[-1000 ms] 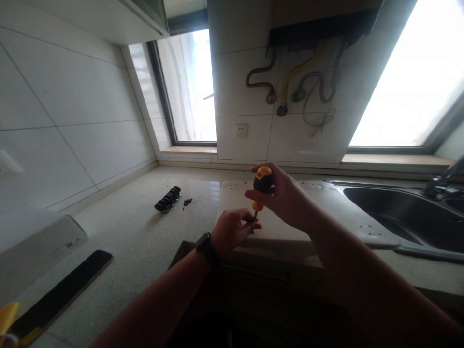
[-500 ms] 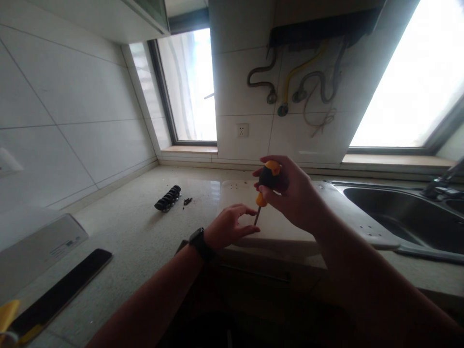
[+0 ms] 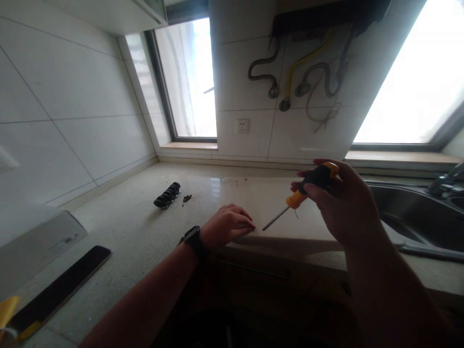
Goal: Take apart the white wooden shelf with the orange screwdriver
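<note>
My right hand (image 3: 339, 205) is closed round the black and yellow handle of a screwdriver (image 3: 302, 193). It holds the tool tilted above a white panel (image 3: 268, 205), tip pointing down to the left. My left hand (image 3: 226, 226), with a black watch on its wrist, rests on the panel's near left edge. Its fingers are curled and pressed together near the screwdriver's tip; whether they hold anything small is hidden.
A black ridged part (image 3: 167, 195) and a few dark bits (image 3: 187, 198) lie on the speckled countertop (image 3: 137, 227). A steel sink (image 3: 416, 220) is at the right. A long dark strip (image 3: 61, 285) and a white box (image 3: 36, 241) sit at the near left. Hoses (image 3: 300, 79) hang on the tiled wall.
My right hand has lifted the screwdriver off the panel and swung it rightward, from upright to slanted. My left hand has stayed at the panel's near edge, its fingers lying lower.
</note>
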`<state>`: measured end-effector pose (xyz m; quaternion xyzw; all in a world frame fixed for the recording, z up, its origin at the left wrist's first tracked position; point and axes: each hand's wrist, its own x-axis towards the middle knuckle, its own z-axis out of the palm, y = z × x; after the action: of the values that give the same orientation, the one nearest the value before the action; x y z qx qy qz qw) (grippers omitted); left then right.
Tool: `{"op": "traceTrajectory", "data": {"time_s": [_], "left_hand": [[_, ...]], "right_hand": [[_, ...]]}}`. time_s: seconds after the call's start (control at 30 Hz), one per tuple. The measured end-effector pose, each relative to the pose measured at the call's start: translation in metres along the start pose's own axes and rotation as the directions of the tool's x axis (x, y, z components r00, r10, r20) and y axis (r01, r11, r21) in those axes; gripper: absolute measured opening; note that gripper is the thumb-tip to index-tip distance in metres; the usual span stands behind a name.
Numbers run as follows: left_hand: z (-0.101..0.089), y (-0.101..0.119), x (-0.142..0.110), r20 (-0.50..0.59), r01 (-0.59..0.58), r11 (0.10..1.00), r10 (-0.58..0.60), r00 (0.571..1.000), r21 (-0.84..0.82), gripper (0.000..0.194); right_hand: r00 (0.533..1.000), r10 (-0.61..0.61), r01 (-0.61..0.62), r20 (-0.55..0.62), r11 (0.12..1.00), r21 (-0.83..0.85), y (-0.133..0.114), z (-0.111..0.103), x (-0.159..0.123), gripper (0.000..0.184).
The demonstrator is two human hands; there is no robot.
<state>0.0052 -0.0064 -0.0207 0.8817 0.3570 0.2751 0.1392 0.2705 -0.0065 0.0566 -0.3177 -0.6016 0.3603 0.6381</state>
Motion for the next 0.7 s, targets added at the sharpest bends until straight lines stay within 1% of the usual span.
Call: {"op": "traceTrajectory", "data": {"time_s": [0.17, 0.3, 0.4, 0.47, 0.57, 0.63, 0.7], "left_hand": [[0.006, 0.002, 0.000, -0.024, 0.005, 0.995, -0.003, 1.000, 0.101, 0.011], [0.010, 0.005, 0.000, -0.038, 0.027, 0.987, -0.021, 0.999, 0.159, 0.012], [0.011, 0.006, 0.000, -0.052, 0.056, 0.983, -0.048, 0.997, 0.174, 0.015], [0.011, 0.006, 0.000, -0.059, 0.068, 0.985, -0.059, 0.997, 0.160, 0.019], [0.009, 0.006, -0.002, -0.040, 0.055, 0.991, -0.050, 0.998, 0.118, 0.028], [0.009, 0.005, -0.002, -0.020, 0.036, 0.994, -0.034, 0.999, 0.104, 0.025], [0.009, 0.005, -0.003, -0.014, 0.027, 0.994, -0.025, 1.000, 0.107, 0.019]], "right_hand": [[0.991, 0.043, -0.038, -0.126, 0.998, 0.040, 0.017, -0.019, -0.016, 0.044], [0.982, 0.086, -0.081, -0.171, 0.996, 0.039, 0.028, -0.024, -0.030, 0.040], [0.971, 0.125, -0.118, -0.204, 0.992, 0.045, 0.034, -0.025, -0.040, 0.042], [0.964, 0.164, -0.152, -0.211, 0.986, 0.072, 0.035, -0.026, -0.048, 0.044], [0.952, 0.246, -0.234, -0.185, 0.969, 0.083, 0.036, -0.028, -0.063, 0.046], [0.946, 0.284, -0.283, -0.159, 0.959, 0.031, 0.040, -0.032, -0.078, 0.047], [0.949, 0.288, -0.297, -0.125, 0.953, -0.065, 0.049, -0.039, -0.094, 0.049]]}}
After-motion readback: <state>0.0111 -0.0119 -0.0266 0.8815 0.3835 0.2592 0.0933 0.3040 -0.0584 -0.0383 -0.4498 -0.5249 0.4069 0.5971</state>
